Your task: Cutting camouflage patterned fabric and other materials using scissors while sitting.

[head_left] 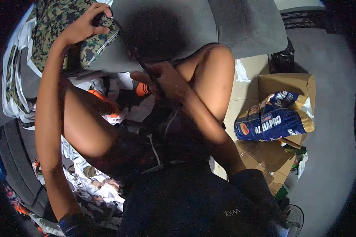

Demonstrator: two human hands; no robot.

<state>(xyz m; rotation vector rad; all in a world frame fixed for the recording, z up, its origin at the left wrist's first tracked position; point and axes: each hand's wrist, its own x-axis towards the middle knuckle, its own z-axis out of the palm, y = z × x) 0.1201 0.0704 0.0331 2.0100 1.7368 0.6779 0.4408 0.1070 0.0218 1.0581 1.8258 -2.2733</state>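
Note:
A long, thin, dark stick-like object point(126, 39) slants from my lap up toward the far left; its exact kind is too dark to tell. Around its lower part my right hand point(164, 81) is closed, with the thumb pointing left. My left hand point(85, 25) reaches to the far left, thumb and fingers apart in a curve beside the object's pale upper tip. Whether a fingertip touches that tip, I cannot tell. Under the left hand lies green camouflage fabric point(53, 29) with a white edge, draped over the grey cushioned seat point(194, 27).
White and patterned cloth scraps point(91, 177) lie heaped at my left, near a dark grey cushion point(17, 162). Orange-striped items point(142, 90) show between my legs. At right stand an opened cardboard box point(265, 158), a blue-and-gold bag point(269, 120) and a black plastic bag point(283, 57).

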